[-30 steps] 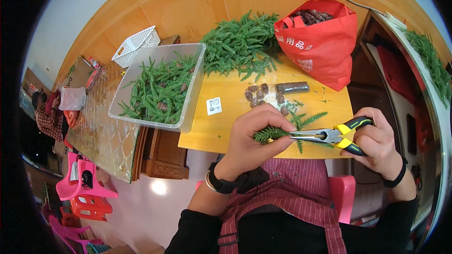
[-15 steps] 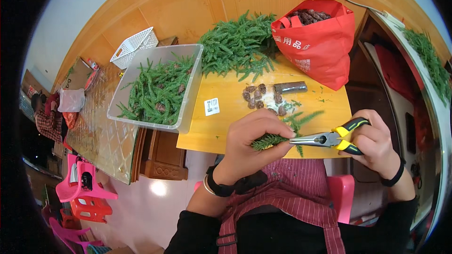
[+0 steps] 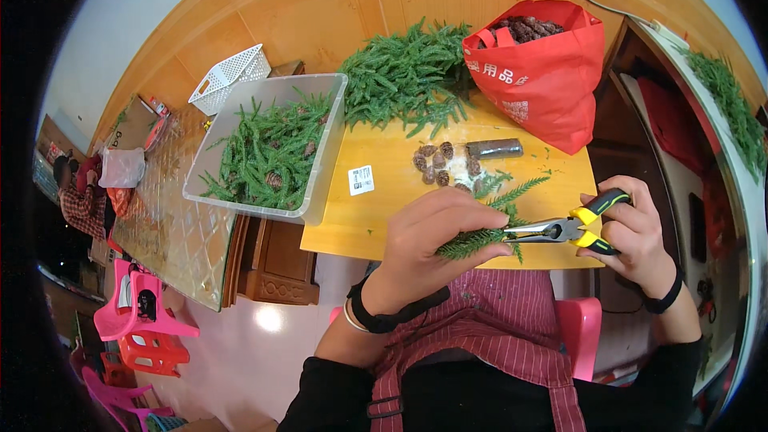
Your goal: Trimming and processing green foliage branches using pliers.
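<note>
Head view, only one: left hand [image 3: 432, 228] pinches a green sprig [image 3: 470, 243] between thumb and fingers, over the near edge of the yellow surface [image 3: 340, 228]; needles poke out both sides of the grip. Right hand [image 3: 636, 232] is wrapped round the yellow-black handles of the pliers [image 3: 566, 230], handles spread somewhat, nose pointing left with the tips right at the left fingertips. Can't tell whether the jaws bite the stem or just touch it; too small. Sprig handling, my guess: very light, needles soft and springy, stem stiffer, likely bendable and holding a bend if wire-cored. Not slippery, hard to break, though needles may shed; there are green bits on the surface. Best hold is a firm pinch on the stem close to the plier tips, since the feathery ends would just flex. Pliers look heavier and rigid; hold well back on the sleeves, as the right hand does, since the bare metal is probably slicker. Beyond the hands: loose pine cones [image 3: 443, 179] beside a dark cylinder [image 3: 494, 147], white label [image 3: 362, 180] left of them, greenery pile [image 3: 400, 72] at the back, red bag [image 3: 540, 80] of cones to its right, translucent bin [image 3: 330, 148] of coned sprigs at left.
</note>
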Demonstrator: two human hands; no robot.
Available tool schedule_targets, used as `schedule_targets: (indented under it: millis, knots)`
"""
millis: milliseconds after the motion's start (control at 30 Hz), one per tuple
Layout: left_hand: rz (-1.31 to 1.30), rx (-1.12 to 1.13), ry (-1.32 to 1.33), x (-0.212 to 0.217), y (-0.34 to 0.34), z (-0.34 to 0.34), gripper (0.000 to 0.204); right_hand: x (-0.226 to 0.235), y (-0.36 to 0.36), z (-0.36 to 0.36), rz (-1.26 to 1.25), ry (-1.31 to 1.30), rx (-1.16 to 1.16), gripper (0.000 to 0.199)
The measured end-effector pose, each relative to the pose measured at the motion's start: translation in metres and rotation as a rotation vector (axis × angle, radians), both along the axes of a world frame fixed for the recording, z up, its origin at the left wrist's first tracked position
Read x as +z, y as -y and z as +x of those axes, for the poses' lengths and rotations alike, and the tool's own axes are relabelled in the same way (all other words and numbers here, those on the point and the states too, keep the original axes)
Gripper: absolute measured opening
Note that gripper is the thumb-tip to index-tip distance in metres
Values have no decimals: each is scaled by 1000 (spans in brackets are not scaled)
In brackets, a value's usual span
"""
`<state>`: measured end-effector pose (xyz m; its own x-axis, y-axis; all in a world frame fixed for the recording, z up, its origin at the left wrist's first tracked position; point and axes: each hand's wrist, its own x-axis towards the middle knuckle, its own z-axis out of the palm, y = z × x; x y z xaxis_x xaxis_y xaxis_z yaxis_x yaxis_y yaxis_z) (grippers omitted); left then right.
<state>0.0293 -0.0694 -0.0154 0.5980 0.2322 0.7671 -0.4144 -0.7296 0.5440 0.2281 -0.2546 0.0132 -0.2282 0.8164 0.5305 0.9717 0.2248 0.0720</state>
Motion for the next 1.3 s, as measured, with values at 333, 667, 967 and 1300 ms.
schedule_targets:
  millis: [333,667,967,1300]
  knots:
    - [-92,-67,-19,-1,-1,1,29,1,-4,1,34,-16,45,36]
    - [-218,-177,-61,-1,-1,3,24,0,-1,9,67,36,123,26]
    - [61,-9,68,2,2,7,28,-6,2,9,65,-4,-4,33]
    - [188,63,98,1,3,7,31,-7,6,10,55,11,-16,30]
